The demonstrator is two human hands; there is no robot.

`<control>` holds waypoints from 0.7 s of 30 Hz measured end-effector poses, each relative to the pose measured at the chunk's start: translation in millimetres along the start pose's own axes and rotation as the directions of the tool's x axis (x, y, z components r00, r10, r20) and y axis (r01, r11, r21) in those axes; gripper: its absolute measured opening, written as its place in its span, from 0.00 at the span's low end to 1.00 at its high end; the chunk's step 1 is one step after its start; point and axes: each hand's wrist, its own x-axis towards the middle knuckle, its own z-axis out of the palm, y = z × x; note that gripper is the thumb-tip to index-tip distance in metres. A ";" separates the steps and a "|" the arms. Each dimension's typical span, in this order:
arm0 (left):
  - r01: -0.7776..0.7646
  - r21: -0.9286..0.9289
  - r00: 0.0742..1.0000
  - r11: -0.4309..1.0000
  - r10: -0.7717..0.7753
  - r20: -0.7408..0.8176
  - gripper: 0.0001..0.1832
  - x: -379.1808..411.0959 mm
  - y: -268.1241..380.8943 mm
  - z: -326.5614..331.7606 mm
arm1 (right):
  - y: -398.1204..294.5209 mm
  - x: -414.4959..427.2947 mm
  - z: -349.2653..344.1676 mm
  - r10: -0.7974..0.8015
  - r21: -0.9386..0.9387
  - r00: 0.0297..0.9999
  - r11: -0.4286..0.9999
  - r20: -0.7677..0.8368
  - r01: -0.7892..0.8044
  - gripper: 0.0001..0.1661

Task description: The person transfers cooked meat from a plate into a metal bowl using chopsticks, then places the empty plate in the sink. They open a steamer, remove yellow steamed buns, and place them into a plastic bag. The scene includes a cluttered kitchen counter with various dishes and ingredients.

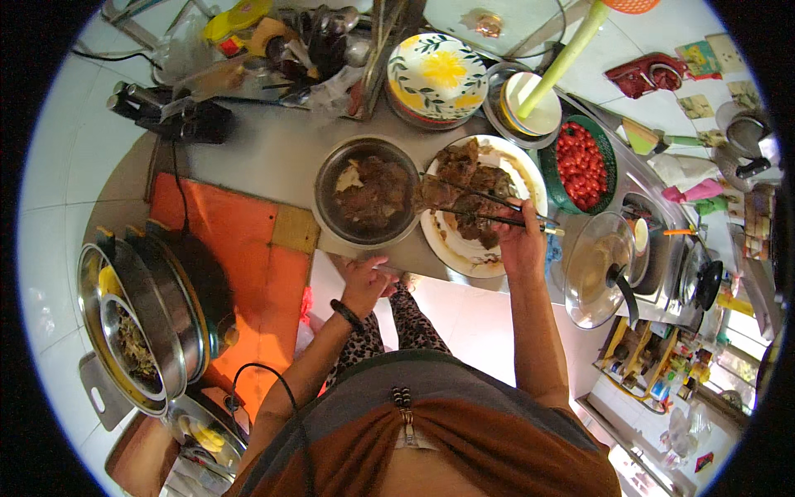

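Note:
My right hand (pixel 522 239) grips a pair of dark chopsticks (pixel 490 218). Between their tips is a brown piece of cooked meat (pixel 434 194), at the gap between a metal bowl and a white plate. More brown meat (pixel 372 192) lies in the round metal bowl (pixel 323 214). On the white plate (pixel 444 255) are further chunks of meat (pixel 478 214) and brown sauce smears. My left hand (pixel 366 282) hovers empty by the counter's front edge, below the bowl, its fingers loosely apart.
Behind the plate stand a stack of flower-patterned plates (pixel 438 74) and stacked bowls (pixel 531 118). A green basket of small red tomatoes (pixel 581 164) sits to the right, with a glass lid (pixel 596 267) nearer me. At left are an orange board (pixel 248 248) and a stacked metal steamer (pixel 171 317).

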 end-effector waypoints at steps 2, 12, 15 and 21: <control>0.028 -0.004 0.999 1.000 -0.028 0.045 0.22 1.9 -6.1 -1.3 | 9.1 1.0 20.2 0.018 -0.014 0.997 1.000 0.080 -0.017 0.17; -0.006 0.086 0.999 0.996 0.001 0.051 0.23 -0.8 -10.9 -2.7 | 39.6 -8.9 95.3 0.009 -0.369 0.979 0.927 0.205 0.069 0.15; -0.005 0.057 1.000 0.998 0.003 0.030 0.23 -0.8 -1.4 -0.7 | 26.7 -6.9 74.1 0.004 -0.368 0.999 0.930 0.034 0.009 0.16; -0.018 0.043 0.999 0.999 0.016 0.047 0.21 1.5 -0.7 14.9 | -16.7 -13.8 -1.9 -0.231 -0.214 0.971 0.953 -0.061 0.213 0.18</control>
